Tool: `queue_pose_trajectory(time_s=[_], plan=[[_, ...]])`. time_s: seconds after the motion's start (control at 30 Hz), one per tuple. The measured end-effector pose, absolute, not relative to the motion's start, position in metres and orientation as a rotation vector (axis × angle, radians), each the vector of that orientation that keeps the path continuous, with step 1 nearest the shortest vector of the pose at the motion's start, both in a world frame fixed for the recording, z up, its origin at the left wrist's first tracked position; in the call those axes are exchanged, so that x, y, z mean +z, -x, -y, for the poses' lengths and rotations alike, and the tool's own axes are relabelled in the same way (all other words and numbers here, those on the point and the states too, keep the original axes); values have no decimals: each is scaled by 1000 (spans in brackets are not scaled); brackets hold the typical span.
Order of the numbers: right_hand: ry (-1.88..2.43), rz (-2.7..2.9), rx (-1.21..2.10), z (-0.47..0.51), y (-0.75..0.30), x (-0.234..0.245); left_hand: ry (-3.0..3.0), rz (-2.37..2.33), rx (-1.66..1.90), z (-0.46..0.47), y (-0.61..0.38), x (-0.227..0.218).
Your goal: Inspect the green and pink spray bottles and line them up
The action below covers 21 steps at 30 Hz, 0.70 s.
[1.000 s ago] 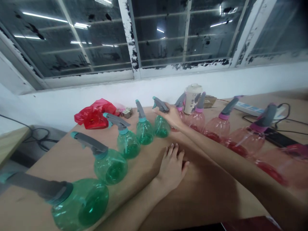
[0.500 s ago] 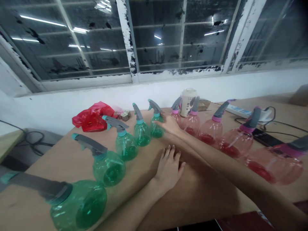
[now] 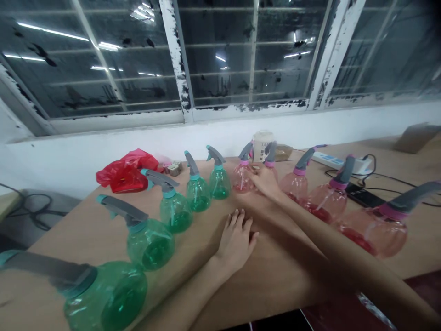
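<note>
My left hand [image 3: 236, 241] lies flat on the table [image 3: 262, 294], fingers spread and holding nothing. Farther forward, my right hand [image 3: 267, 181] reaches to the right side of the farthest pink spray bottle [image 3: 242, 180]. Its fingers are at the bottle's edge and not wrapped around it; whether they touch is unclear. Behind that hand, a second pink spray bottle [image 3: 271, 162] is partly hidden. Left of the hands runs a row of several green spray bottles, from the far green spray bottle [image 3: 219, 184] to the nearest green spray bottle [image 3: 113, 294]. All have grey trigger heads and some liquid inside.
More pink bottles, the nearest pink bottle [image 3: 379, 232] among them, line the right side. A red plastic bag [image 3: 129, 170] lies back left; a paper cup [image 3: 262, 143] stands by the wall. A power strip [image 3: 341, 162], cables and a dark phone [image 3: 363, 195] are at right.
My right hand has moved right, away from the farthest green spray bottle to the farthest pink one. My left hand stays on the table. The view has shifted slightly.
</note>
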State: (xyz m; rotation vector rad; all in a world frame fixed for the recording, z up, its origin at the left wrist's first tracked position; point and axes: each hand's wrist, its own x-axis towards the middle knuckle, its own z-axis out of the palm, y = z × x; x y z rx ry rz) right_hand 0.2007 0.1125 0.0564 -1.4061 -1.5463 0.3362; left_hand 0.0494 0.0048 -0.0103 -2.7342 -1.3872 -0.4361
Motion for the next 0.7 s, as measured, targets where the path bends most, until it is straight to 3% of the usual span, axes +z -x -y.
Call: queue_pose_trajectory(time_s=[0.4, 0.7], plan=[[1572, 1660, 225, -136, -195, 62, 2769, 1402, -542, -4, -49, -9], [1519, 1826, 202, -77, -207, 58, 2611, 1788, -1397, -14, -39, 14]])
